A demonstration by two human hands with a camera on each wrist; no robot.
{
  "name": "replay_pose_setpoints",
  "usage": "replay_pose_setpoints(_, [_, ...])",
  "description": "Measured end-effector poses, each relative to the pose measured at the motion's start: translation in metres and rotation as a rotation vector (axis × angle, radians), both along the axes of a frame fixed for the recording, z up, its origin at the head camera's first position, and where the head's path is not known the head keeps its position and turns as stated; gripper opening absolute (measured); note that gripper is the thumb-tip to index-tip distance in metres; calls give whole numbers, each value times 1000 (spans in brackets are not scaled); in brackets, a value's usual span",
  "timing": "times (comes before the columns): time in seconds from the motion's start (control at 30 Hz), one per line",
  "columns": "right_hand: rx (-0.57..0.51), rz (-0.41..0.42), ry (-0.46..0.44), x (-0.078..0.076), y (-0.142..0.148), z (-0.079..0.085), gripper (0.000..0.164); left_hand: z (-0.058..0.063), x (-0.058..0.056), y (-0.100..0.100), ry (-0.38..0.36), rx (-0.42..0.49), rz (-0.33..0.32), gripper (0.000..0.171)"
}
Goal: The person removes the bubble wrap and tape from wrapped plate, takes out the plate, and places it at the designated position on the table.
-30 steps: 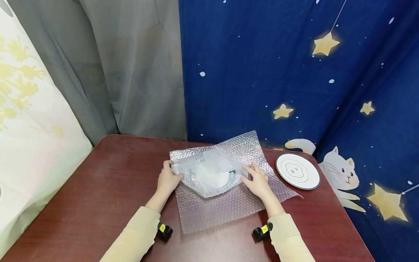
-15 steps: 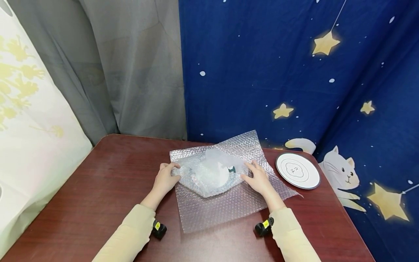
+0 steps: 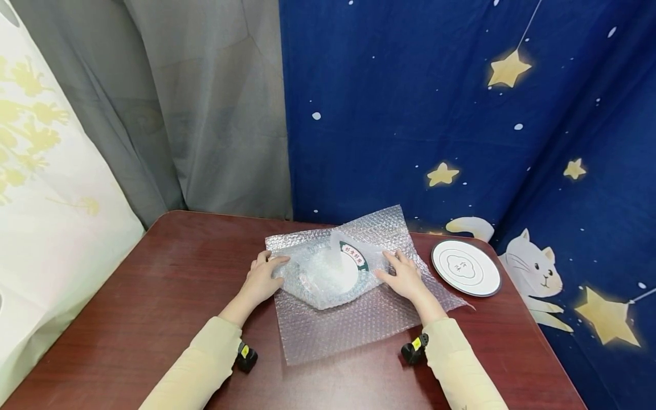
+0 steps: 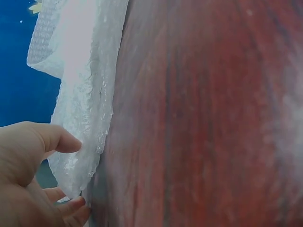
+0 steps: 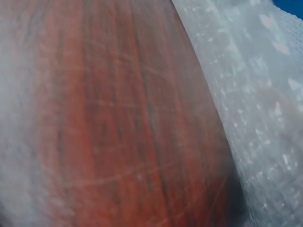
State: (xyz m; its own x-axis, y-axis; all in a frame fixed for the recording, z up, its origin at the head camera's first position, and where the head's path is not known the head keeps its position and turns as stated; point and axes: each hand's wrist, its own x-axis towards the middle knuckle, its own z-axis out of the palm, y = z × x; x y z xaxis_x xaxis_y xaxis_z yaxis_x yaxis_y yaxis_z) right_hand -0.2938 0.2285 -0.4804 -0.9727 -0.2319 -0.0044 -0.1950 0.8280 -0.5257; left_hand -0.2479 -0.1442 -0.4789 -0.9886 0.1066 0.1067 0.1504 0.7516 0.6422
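On the table lies a flat bundle of bubble wrap (image 3: 302, 287) around a round white plate (image 3: 345, 276) with a green edge and red characters, seen through the wrap. The bundle rests on a larger spread sheet of bubble wrap (image 3: 333, 341). My left hand (image 3: 262, 279) touches the bundle's left edge, thumb apart from the fingers; in the left wrist view that thumb (image 4: 68, 142) lies against the wrap. At the right edge, the fingers and thumb of my right hand (image 3: 405, 278) touch the wrap, spread apart. The right wrist view shows mostly wrap and table.
A second white plate (image 3: 466, 267) with a dark rim and a printed design lies at the right of the reddish-brown wooden table (image 3: 154, 296). Behind the table hang a grey curtain (image 3: 220, 114) and a blue star-patterned curtain (image 3: 379, 114).
The milky flap over the plate has shifted left and folded back, showing more of the green edge and the red characters. My left hand's fingers have shifted slightly at the edge.
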Motion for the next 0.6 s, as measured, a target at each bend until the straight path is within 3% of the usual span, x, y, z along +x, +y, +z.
replay_pose_setpoints(0.4, [97,32,-39,-7,4,-3,76,0,-11,-5,19,-88,-132,60])
replay_pose_setpoints(0.6, [159,35,-56,-10,6,-4,77,3,-14,-5,13,-106,-160,62])
